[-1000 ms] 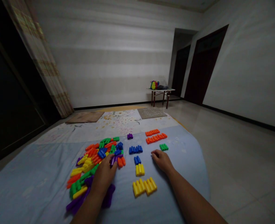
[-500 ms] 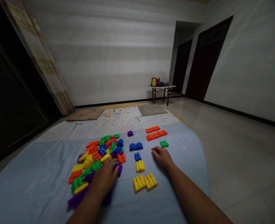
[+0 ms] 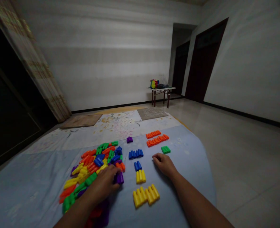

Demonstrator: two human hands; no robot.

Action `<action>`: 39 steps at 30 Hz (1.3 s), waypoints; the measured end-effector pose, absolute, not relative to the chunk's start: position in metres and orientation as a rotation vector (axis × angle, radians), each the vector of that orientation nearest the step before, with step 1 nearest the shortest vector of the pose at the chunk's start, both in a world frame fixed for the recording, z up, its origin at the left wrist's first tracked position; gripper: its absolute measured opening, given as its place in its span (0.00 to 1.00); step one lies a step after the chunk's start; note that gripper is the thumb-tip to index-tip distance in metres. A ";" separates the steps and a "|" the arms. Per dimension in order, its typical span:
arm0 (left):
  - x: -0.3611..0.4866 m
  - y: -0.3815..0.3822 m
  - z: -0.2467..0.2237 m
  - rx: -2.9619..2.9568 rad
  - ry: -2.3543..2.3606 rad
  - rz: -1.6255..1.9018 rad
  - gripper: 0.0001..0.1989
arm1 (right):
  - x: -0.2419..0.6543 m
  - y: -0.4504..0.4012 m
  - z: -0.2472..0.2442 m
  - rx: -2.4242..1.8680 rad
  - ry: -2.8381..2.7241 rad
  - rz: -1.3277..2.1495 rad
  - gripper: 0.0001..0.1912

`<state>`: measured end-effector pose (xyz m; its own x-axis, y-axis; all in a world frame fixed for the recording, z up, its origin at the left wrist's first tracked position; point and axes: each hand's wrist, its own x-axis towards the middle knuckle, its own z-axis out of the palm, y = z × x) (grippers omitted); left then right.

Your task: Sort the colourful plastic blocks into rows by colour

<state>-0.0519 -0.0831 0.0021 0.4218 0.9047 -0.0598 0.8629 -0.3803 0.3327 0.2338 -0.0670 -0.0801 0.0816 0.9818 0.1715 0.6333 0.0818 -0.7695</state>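
My left hand (image 3: 104, 183) is at the right edge of a mixed pile of plastic toy blocks (image 3: 83, 173), its curled fingers and thumb on either side of a purple block (image 3: 120, 178). Loosely curled, my right hand (image 3: 164, 164) rests on the blue cloth with nothing visible in it. Just beyond it lies a green block (image 3: 165, 149). Between my hands are blue blocks (image 3: 136, 154), a smaller blue block (image 3: 138, 166) touching a yellow block (image 3: 140, 176), and joined yellow blocks (image 3: 146, 195) nearer me. My left forearm hides part of the pile.
Two rows of orange blocks (image 3: 157, 140) and a small purple block (image 3: 129, 139) lie farther back. A brown board (image 3: 81, 121) and a greyish mat (image 3: 152, 114) are at the far edge. A small table (image 3: 161, 88) with items stands by the wall.
The view has tilted and shifted slightly. My left hand has moved a little nearer me, its fingers now around the purple block at the pile's edge. My right hand has stayed nearly still.
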 end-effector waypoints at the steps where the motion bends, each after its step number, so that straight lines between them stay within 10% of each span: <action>1: -0.050 -0.076 0.007 2.365 1.546 0.227 0.20 | 0.234 -0.067 -0.080 -1.622 -1.626 0.617 0.13; 16: -0.012 0.085 -0.008 2.395 2.053 0.134 0.20 | 0.231 -0.067 -0.074 -1.597 -1.625 0.657 0.13; 39: 0.007 0.119 -0.050 2.338 1.837 0.311 0.22 | 0.228 -0.067 -0.071 -1.678 -1.612 0.665 0.12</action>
